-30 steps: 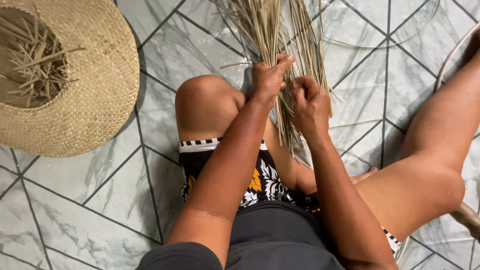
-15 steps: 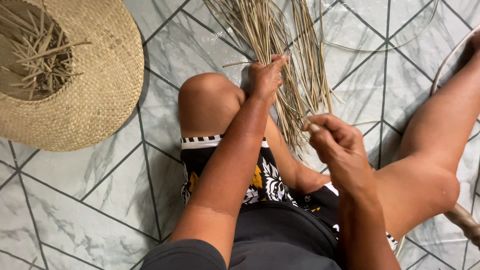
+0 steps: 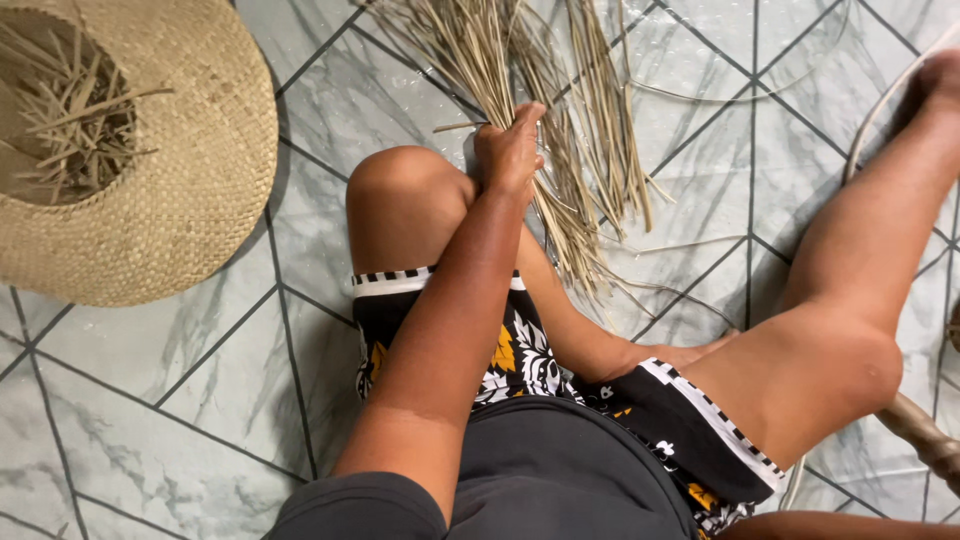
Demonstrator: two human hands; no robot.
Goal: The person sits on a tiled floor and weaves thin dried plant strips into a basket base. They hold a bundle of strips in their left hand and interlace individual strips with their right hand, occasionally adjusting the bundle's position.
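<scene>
From the head view, which looks straight down, I see a person seated on a grey marbled tile floor (image 3: 200, 390) with both knees bent. The left hand (image 3: 508, 150) is raised just past the left knee, its fingers (image 3: 525, 125) clamped tight around a bundle of dried straw strands (image 3: 580, 130). The bundle fans out toward the far edge of the floor and trails loose ends down toward the lap. The right hand is out of sight; only a sliver of that arm shows at the bottom edge, so I cannot tell how its fingers stand. At the near left lies a wide woven straw hat (image 3: 190, 190), brim finished, its crown turned up and holding short cut straw pieces (image 3: 75, 125). At the right edge a thin curved cane hoop (image 3: 880, 110) rests by the right leg. In my judgement the strands are loose and unwoven, so the braiding seems barely begun.
</scene>
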